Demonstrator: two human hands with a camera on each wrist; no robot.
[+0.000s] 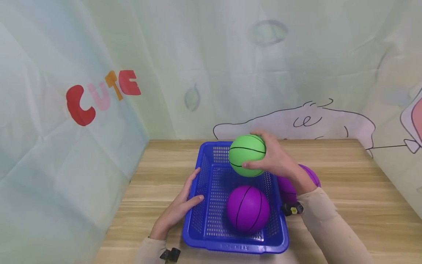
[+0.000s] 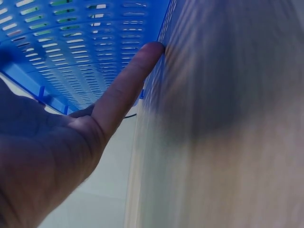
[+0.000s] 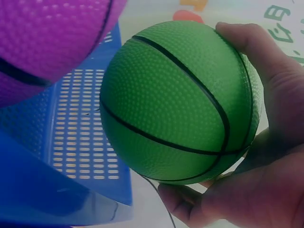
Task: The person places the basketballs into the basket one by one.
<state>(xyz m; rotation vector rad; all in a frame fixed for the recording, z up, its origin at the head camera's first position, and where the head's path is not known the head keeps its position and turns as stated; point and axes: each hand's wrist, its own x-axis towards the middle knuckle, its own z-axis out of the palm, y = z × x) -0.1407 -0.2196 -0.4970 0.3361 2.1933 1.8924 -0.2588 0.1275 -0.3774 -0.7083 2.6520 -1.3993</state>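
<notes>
My right hand (image 1: 277,157) grips a green toy basketball (image 1: 246,154) with black lines, over the far right part of a blue plastic basket (image 1: 235,246). In the right wrist view the thumb and fingers spread around the green ball (image 3: 175,104). My left hand (image 1: 178,207) rests against the basket's left side, its thumb over the rim. A straight finger (image 2: 128,85) touches the slotted wall in the left wrist view. Inside the basket, near its front right, lies a purple basketball (image 1: 248,209).
Just right of the basket, another purple ball (image 1: 286,190) sits on the wood-grain table (image 1: 356,205), partly hidden by my right wrist. Printed cloth walls (image 1: 184,47) rise behind the table and at both sides.
</notes>
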